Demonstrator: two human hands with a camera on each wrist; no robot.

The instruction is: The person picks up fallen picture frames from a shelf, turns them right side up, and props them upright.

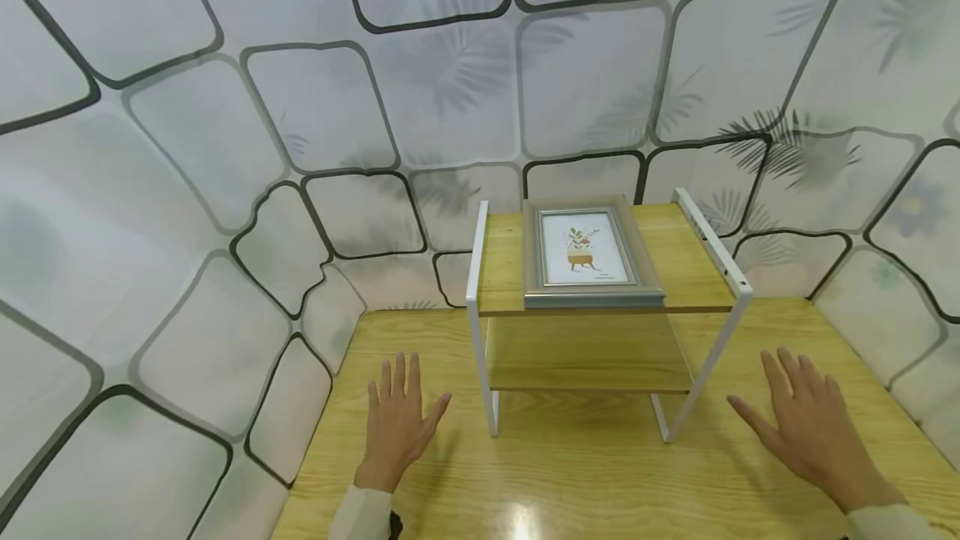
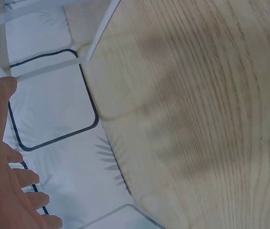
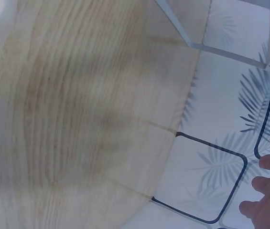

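A small two-tier shelf [image 1: 588, 352] with white metal side frames and wooden boards stands on the table in the head view. On its top board lies a picture frame [image 1: 592, 300], face up, showing a potted-plant print. My left hand [image 1: 396, 427] hovers over the table to the left of the shelf, fingers straight and thumb apart, holding nothing. To the right of the shelf my right hand [image 1: 813, 432] is spread the same way, also bare. Each wrist view catches part of a hand and a white shelf leg [image 2: 101, 31] near the top.
The wood-grain table [image 1: 570, 482] reaches back to a wall covering [image 1: 450, 107] with dark rounded outlines and leaf prints, which also rises along the left and right sides. A bright light reflection lies near the table's front.
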